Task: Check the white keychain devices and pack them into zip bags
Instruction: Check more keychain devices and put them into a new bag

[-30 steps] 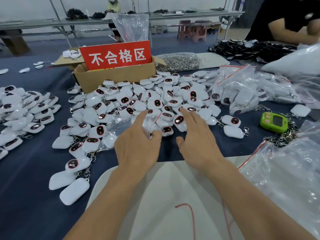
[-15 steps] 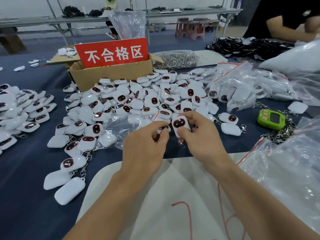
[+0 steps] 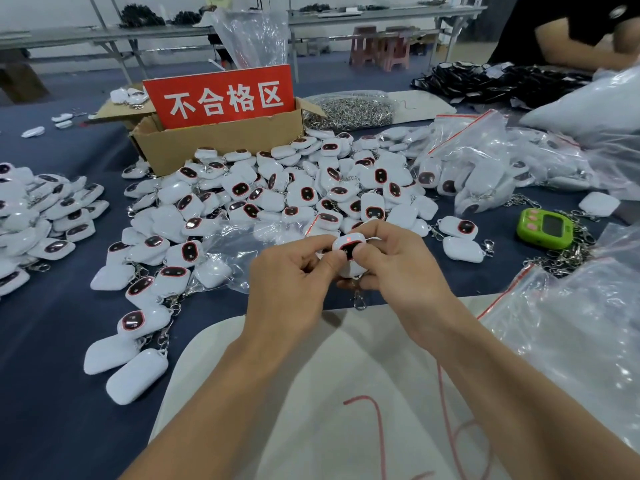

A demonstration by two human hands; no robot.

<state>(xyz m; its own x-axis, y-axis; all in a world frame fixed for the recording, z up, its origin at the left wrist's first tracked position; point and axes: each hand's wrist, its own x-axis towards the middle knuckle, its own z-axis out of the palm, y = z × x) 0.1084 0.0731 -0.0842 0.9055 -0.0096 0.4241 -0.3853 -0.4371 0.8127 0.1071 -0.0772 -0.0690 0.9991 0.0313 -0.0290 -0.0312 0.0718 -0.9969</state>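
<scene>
Both hands hold one white keychain device [image 3: 349, 244] above the near table edge. My left hand [image 3: 294, 271] pinches its left side with the thumb on its dark face. My right hand [image 3: 398, 268] grips its right side. A small red light glows on the device's top, and its metal clasp [image 3: 359, 302] hangs below. A large heap of white keychain devices [image 3: 294, 192] covers the blue table behind my hands. An empty clear zip bag [image 3: 235, 251] lies flat just left of my hands.
A cardboard box [image 3: 221, 143] with a red sign stands behind the heap. Filled zip bags [image 3: 485, 168] lie right, a green timer [image 3: 543, 227] near loose clasps, a second pile [image 3: 41, 209] at left. Another person's arm [image 3: 581, 57] rests far right. Plastic bags [image 3: 571, 323] lie near right.
My hands went from reaching flat into the heap to picking up one device and drawing it toward me. Both thumbs now press on it and a red light shows.
</scene>
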